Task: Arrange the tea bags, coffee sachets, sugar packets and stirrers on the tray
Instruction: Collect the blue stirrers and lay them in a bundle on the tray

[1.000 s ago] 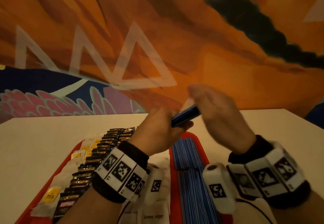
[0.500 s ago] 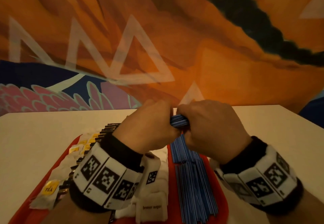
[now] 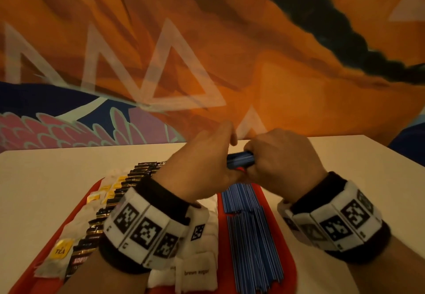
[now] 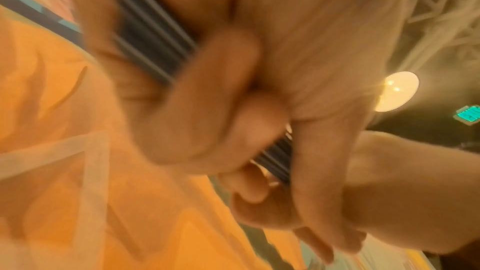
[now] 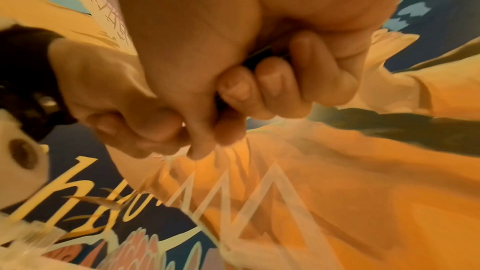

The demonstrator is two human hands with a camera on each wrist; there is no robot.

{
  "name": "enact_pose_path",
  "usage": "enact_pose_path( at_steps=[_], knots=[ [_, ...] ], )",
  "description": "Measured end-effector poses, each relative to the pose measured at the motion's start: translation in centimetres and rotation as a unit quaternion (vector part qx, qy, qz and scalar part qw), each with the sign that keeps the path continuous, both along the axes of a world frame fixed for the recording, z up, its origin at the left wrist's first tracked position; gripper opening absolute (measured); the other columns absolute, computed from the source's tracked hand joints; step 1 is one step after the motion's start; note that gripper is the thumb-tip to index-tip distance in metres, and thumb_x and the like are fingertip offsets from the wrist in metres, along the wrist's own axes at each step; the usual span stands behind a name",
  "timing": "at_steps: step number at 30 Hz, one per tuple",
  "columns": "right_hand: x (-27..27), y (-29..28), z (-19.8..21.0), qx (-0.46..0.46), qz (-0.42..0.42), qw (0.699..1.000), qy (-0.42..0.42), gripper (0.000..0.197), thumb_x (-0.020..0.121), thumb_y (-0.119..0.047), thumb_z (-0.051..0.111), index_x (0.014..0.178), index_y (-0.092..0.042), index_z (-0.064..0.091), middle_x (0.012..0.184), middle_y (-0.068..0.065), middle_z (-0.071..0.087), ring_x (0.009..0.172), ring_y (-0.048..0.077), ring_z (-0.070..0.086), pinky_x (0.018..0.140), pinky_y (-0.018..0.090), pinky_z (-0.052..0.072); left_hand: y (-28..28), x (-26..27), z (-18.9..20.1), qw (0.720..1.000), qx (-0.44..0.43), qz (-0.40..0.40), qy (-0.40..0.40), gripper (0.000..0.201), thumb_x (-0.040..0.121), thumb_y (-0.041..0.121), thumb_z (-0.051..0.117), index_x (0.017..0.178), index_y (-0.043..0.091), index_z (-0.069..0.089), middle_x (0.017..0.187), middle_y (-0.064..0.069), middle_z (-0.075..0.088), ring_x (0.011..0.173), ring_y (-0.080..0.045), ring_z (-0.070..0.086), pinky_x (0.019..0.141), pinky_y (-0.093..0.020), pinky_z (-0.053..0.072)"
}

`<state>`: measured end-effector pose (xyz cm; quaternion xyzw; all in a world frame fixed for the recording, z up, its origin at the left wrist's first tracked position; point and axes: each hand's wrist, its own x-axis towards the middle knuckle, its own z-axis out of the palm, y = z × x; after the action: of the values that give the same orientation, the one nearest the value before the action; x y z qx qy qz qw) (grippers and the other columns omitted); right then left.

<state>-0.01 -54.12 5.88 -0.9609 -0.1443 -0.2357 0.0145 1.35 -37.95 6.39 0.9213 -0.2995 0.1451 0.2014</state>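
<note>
1. Left hand (image 3: 202, 165) and right hand (image 3: 280, 158) both grip one blue stirrer bundle (image 3: 240, 160), raised at 12 o'clock over the tray (image 3: 285, 236).
2. More stirrers (image 3: 250, 236) lie below, at the tray's 3 o'clock.

We see our left hand (image 4: 197, 93) close and blurred, its fingers (image 4: 223, 65) curled round a bundle of dark ribbed stirrers (image 4: 153, 38), with our right hand (image 4: 389, 188) gripping the same bundle just below. Behind them hang an orange mural (image 4: 52, 130) and a round ceiling lamp (image 4: 397, 91).
</note>
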Motion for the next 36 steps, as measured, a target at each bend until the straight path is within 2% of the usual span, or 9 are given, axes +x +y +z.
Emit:
enact_pose_path(
  at_steps=[3, 7, 12, 17, 19, 21, 25, 27, 36],
  knots=[
    [1.0, -1.8, 0.4, 0.042, -0.053, 0.997, -0.038, 0.026, 0.088, -0.042, 0.055, 0.083, -0.018, 0.066, 0.071, 0.004, 0.056, 0.07, 0.032, 0.056, 0.054, 0.031, 0.028, 0.8, 0.2, 0.9, 0.985, -0.144, -0.093, 0.002, 0.042, 0.07, 0.051, 0.074, 0.104, 0.028, 0.063, 0.091, 0.012, 0.068, 0.075, -0.003, 0.065, 0.063, -0.016, 0.052],
    [1.3, -2.6, 0.8, 0.081, -0.072, 0.992, -0.06, 0.027, 0.093, -0.043, 0.055, 0.073, -0.025, 0.058, 0.065, -0.001, 0.049, 0.061, 0.024, 0.047, 0.047, 0.028, 0.02, 0.3, 0.9, 0.3, 0.905, -0.384, -0.171, 0.07, 0.026, 0.08, 0.03, 0.066, 0.102, 0.016, 0.071, 0.093, -0.002, 0.074, 0.079, -0.018, 0.073, 0.065, -0.025, 0.06],
    [0.8, -2.0, 1.1, 0.068, -0.078, 0.992, -0.071, 0.027, 0.094, -0.047, 0.054, 0.088, -0.024, 0.067, 0.07, -0.001, 0.055, 0.065, 0.022, 0.053, 0.054, 0.029, 0.037, -1.4, 1.4, -1.2, 0.874, -0.447, -0.17, 0.086, 0.019, 0.079, 0.024, 0.07, 0.095, 0.017, 0.074, 0.095, -0.006, 0.076, 0.088, -0.023, 0.074, 0.074, -0.035, 0.062],
    [1.2, -2.8, 1.1, 0.113, 0.101, 0.984, -0.088, 0.042, 0.08, -0.064, 0.057, 0.1, -0.029, 0.071, 0.078, -0.009, 0.068, 0.065, 0.011, 0.06, 0.062, 0.035, 0.055, -0.5, 2.0, -0.9, 0.851, -0.491, -0.16, 0.093, 0.018, 0.075, 0.023, 0.072, 0.089, 0.011, 0.075, 0.091, -0.009, 0.076, 0.088, -0.026, 0.074, 0.075, -0.034, 0.062],
    [1.3, -3.6, 1.8, 0.166, 0.172, 0.969, -0.054, 0.054, 0.073, -0.069, 0.059, 0.113, -0.033, 0.066, 0.092, -0.019, 0.067, 0.076, -0.002, 0.063, 0.068, 0.016, 0.054, -0.1, 2.0, -0.7, 0.837, -0.514, -0.16, 0.102, 0.019, 0.074, 0.02, 0.072, 0.088, 0.007, 0.074, 0.091, -0.013, 0.075, 0.087, -0.026, 0.074, 0.073, -0.03, 0.061],
    [1.4, -3.9, 2.3, 0.28, 0.213, 0.934, -0.057, 0.052, 0.078, -0.069, 0.056, 0.117, -0.036, 0.06, 0.104, -0.024, 0.063, 0.093, -0.009, 0.063, 0.078, 0.011, 0.052, 0.3, 2.2, -0.5, 0.827, -0.528, -0.162, 0.107, 0.02, 0.073, 0.02, 0.072, 0.087, 0.006, 0.074, 0.092, -0.018, 0.074, 0.089, -0.03, 0.074, 0.075, -0.034, 0.062],
    [1.7, -2.5, 1.9, 0.598, 0.25, 0.761, -0.025, 0.052, 0.092, -0.063, 0.036, 0.104, -0.024, 0.067, 0.111, -0.004, 0.072, 0.107, 0.01, 0.067, 0.095, 0.038, 0.053, 0.2, 2.2, -0.6, 0.831, -0.518, -0.174, 0.103, 0.018, 0.072, 0.023, 0.073, 0.084, 0.009, 0.074, 0.087, -0.009, 0.075, 0.087, -0.027, 0.074, 0.073, -0.034, 0.062],
    [1.4, -1.1, 1.4, 0.647, 0.262, 0.715, 0.016, 0.053, 0.093, -0.056, 0.034, 0.104, -0.017, 0.068, 0.109, 0.0, 0.074, 0.105, 0.015, 0.069, 0.095, 0.037, 0.053, -0.4, 1.9, -0.8, 0.849, -0.491, -0.172, 0.09, 0.016, 0.075, 0.022, 0.07, 0.085, 0.01, 0.071, 0.081, -0.001, 0.074, 0.082, -0.021, 0.074, 0.068, -0.027, 0.061],
    [0.7, 0.7, 0.6, 0.498, 0.325, 0.803, -0.045, 0.025, 0.091, -0.038, 0.062, 0.105, -0.019, 0.068, 0.102, -0.005, 0.073, 0.098, 0.01, 0.07, 0.085, 0.03, 0.058, -1.5, 1.5, -1.5, 0.852, -0.519, -0.062, 0.035, 0.047, 0.09, 0.044, 0.056, 0.084, -0.001, 0.068, 0.063, -0.006, 0.063, 0.048, -0.018, 0.059, 0.039, -0.029, 0.043]
  ],
)
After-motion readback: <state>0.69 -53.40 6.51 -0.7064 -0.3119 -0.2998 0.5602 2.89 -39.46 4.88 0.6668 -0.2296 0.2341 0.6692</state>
